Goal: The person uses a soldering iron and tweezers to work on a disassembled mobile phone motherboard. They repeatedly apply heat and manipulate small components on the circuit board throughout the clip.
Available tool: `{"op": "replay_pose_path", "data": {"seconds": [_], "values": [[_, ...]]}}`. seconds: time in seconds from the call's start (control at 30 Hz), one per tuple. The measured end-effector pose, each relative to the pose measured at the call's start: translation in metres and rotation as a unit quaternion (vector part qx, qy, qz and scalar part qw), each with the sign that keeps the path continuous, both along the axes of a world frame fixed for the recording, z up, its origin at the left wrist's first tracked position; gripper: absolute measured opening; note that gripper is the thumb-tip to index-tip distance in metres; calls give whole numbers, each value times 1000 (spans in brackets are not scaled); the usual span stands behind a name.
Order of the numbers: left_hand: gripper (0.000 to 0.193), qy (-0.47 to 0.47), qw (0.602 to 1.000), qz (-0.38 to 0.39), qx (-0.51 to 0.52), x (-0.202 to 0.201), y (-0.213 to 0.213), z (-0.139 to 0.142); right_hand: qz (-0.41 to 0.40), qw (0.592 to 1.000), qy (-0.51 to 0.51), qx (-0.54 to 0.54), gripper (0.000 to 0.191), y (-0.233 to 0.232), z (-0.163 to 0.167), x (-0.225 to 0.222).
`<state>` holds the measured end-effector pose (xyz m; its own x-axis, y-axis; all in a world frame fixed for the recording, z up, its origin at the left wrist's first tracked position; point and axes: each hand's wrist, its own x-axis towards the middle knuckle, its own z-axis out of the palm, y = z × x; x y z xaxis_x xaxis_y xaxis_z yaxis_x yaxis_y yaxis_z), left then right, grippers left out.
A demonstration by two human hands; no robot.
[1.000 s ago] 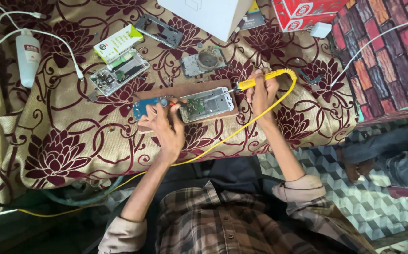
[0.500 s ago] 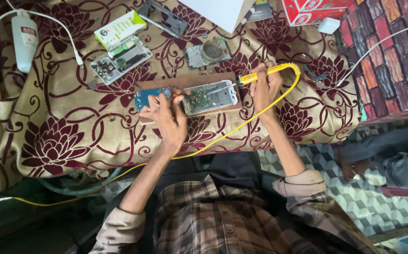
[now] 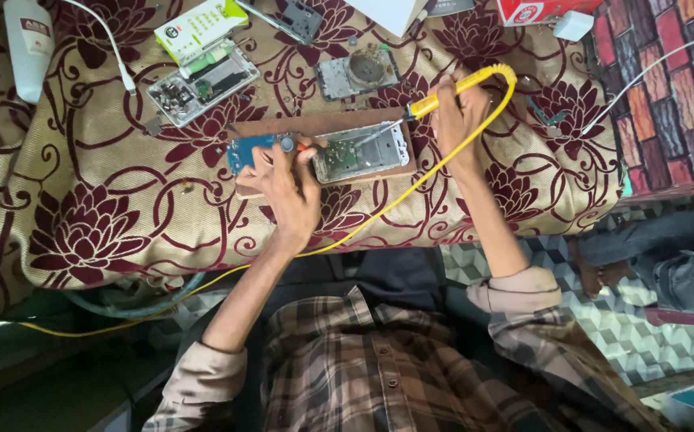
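Note:
An opened phone [image 3: 360, 152] with its insides bare lies on a brown board [image 3: 323, 126] on the flowered cloth. My right hand [image 3: 457, 120] grips a yellow soldering iron [image 3: 435, 98], and its metal tip touches the phone's upper right part. My left hand [image 3: 283, 188] rests on the board just left of the phone and pinches a small orange-tipped tool [image 3: 307, 147] at the phone's left edge. Under its fingers lies a blue circuit board [image 3: 247, 150]. The iron's yellow cord [image 3: 411, 180] loops over my right hand and runs down off the cloth.
Behind the board lie another opened phone frame [image 3: 203, 84], a green and white box [image 3: 199, 28] and a grey part with a round disc [image 3: 359, 72]. A white bottle [image 3: 27, 44] stands far left, a red box [image 3: 539, 10] far right. Another person's legs [image 3: 667, 256] rest at right.
The view has drifted, so the cloth and parts sit a little lower in the picture. Both hands hold as before, with the iron's tip still at the phone.

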<state>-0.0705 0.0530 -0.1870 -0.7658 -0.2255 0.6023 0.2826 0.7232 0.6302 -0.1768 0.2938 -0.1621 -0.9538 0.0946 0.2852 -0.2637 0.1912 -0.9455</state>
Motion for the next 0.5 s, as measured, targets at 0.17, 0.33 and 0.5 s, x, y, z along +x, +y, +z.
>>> {"op": "replay_pose_path", "data": {"seconds": [0.17,0.33,0.5], "values": [[19,8,1000,2,-19,0,-1,0,-6,999,8,40,29,-5,6,-4],[28,-3,1000,5,-25,0,-2,-2,-13,998,-13,-63,25,-9,1,4],[27,-7,1000,2,-14,2,-2,-1,-55,995,-37,-73,27,-10,-7,11]]}}
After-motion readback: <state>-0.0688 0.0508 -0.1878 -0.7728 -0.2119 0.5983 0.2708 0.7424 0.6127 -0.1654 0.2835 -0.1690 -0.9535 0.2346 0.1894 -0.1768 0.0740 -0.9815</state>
